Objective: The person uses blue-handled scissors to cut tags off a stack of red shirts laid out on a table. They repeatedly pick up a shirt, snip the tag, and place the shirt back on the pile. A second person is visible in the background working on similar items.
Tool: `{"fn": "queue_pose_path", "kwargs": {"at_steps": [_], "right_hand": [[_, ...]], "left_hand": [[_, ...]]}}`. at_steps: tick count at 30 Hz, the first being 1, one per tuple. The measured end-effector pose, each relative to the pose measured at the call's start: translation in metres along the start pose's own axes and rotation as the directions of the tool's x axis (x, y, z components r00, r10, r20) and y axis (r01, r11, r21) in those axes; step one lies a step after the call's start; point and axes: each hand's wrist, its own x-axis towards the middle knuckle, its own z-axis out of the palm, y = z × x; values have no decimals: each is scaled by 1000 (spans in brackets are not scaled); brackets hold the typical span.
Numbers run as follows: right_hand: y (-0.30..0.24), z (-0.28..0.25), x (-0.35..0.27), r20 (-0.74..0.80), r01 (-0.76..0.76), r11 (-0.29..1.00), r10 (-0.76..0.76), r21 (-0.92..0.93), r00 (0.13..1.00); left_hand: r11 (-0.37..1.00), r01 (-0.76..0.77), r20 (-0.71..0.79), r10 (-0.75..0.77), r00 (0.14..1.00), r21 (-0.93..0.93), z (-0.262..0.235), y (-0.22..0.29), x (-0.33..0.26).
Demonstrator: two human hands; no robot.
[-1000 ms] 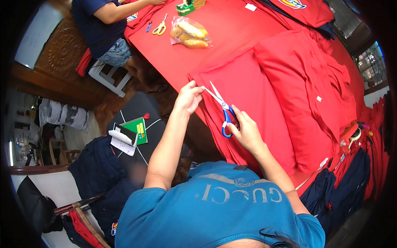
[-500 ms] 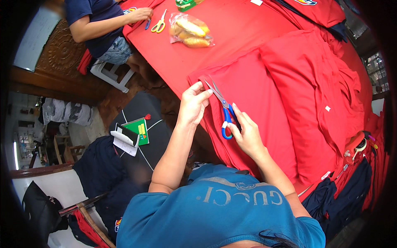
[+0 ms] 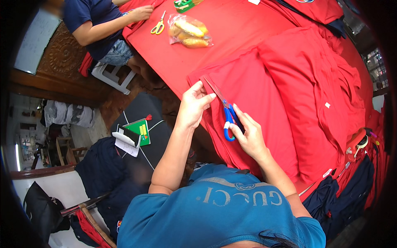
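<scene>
My right hand (image 3: pixel 251 139) is closed round the blue handles of a pair of scissors (image 3: pixel 228 120). Their slim metal blades point up and left over the edge of a folded red garment (image 3: pixel 248 95). Beside the blades, my left hand (image 3: pixel 192 106) pinches the garment's left edge between thumb and fingers. Whatever thread or seam may lie between the fingertips is too small to make out. More red garments (image 3: pixel 308 82) lie stacked to the right.
On the red-covered table (image 3: pixel 165 53) lie yellow-handled scissors (image 3: pixel 158 27), a clear bag of yellow food (image 3: pixel 190 32) and a green object (image 3: pixel 183 5). A co-worker (image 3: pixel 97 25) sits at far left. Left of me, a green booklet (image 3: pixel 140 131) lies on a dark surface.
The scissor blades, parted before, now look nearly together. My left thumb has shifted slightly right and down. The co-worker's hand no longer shows the small blue tool below it.
</scene>
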Motion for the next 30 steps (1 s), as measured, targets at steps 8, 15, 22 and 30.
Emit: {"fn": "queue_pose_path", "kwargs": {"at_steps": [8, 15, 22, 30], "right_hand": [[8, -5, 2, -39, 27, 1000, -27, 3, 999], [15, -7, -7, -9, -56, 978, 59, 200, 998], [3, -30, -19, 148, -243, 891, 201, 383, 968], [17, -33, -29, -72, 75, 997, -74, 10, 995]], "left_hand": [[987, -1, 23, -3, 1000, 159, 5, 2, -8], [984, -23, 31, 18, 999, 175, 18, 6, -15], [984, -85, -173, 57, 983, -156, 14, -5, -6], [971, -13, -89, -8, 996, -238, 7, -17, -6]]}}
